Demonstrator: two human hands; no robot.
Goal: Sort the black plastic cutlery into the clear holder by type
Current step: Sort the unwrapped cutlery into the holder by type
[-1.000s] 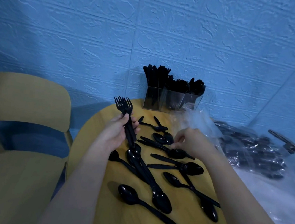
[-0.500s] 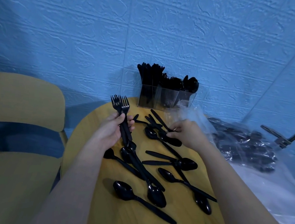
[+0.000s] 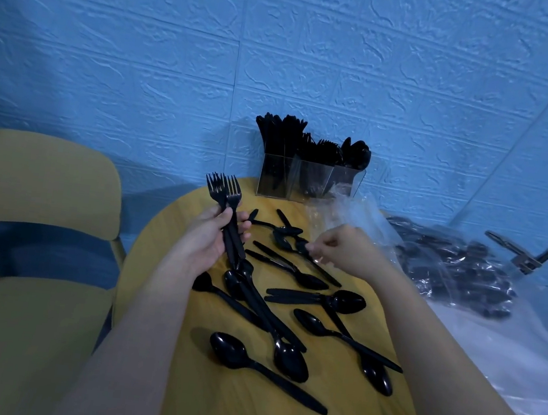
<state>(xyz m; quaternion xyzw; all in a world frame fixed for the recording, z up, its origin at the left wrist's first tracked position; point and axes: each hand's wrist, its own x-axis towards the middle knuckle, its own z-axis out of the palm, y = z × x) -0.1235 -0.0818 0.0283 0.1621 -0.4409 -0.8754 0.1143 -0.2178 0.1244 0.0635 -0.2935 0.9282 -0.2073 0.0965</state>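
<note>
My left hand (image 3: 205, 238) grips a bunch of black forks (image 3: 224, 191), tines up, over the left part of the round yellow table (image 3: 161, 238). My right hand (image 3: 343, 250) hovers right of it, fingers curled, their tips touching a black spoon (image 3: 299, 245) that lies on the table; whether they pinch it is unclear. Several loose black spoons (image 3: 288, 361) and knives (image 3: 292, 296) are scattered in front of me. The clear holder (image 3: 272, 179) stands at the table's far edge, with knives left, forks in the middle and spoons right.
A crumpled clear plastic bag (image 3: 447, 273) with more black cutlery lies to the right, beside a metal bracket (image 3: 518, 254). A yellow chair (image 3: 37, 185) stands close on the left. A blue textured wall (image 3: 284, 53) rises right behind the holder.
My right hand reached toward the far cutlery, then drew back a little to the right. My left hand kept hold of the forks. The view shifted slightly.
</note>
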